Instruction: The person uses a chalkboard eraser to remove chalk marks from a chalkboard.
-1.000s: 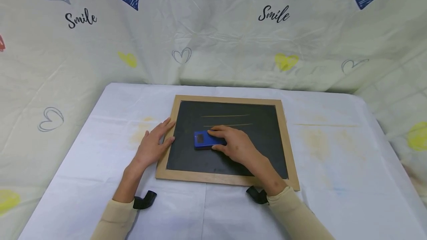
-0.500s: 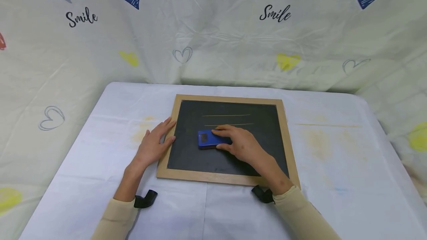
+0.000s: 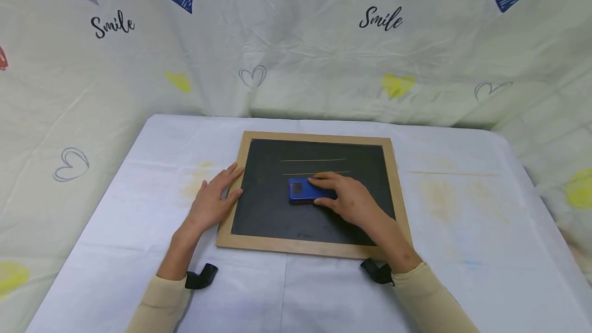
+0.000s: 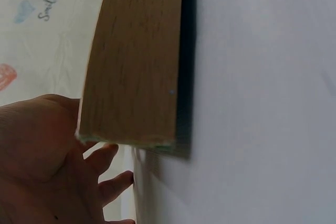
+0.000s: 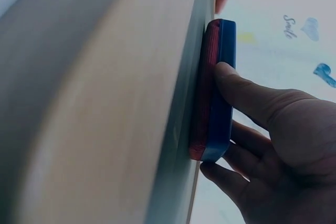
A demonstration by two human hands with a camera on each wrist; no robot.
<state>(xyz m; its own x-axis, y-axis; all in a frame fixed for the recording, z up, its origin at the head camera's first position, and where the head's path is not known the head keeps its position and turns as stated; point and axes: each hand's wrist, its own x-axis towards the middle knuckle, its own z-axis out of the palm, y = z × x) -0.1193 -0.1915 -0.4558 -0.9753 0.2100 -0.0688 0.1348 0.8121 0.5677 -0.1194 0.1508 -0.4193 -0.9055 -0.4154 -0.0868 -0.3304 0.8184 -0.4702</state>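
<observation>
A chalkboard (image 3: 268,220) with a light wooden frame lies on the white-covered table. Two thin yellowish lines (image 3: 314,160) run across its upper half. My right hand (image 3: 353,200) grips a blue eraser (image 3: 302,190) between thumb and fingers, just under the lower line. In the right wrist view the red felt side of the eraser (image 5: 205,93) faces the board surface and looks to be against it. My left hand (image 3: 215,202) rests on the frame's left side with its fingers extended. The left wrist view shows the frame's edge (image 4: 134,61) beside that hand.
A white cloth (image 3: 462,251) covers the table, with faint yellow stains and a yellowish line at right. Behind stands a pale curtain (image 3: 314,40) printed with hearts and "Smile". Black wrist pieces (image 3: 201,277) stick out by both sleeves.
My right hand has slid the eraser to the right across the board, below the lower yellowish line. The left hand and the board have stayed in place.
</observation>
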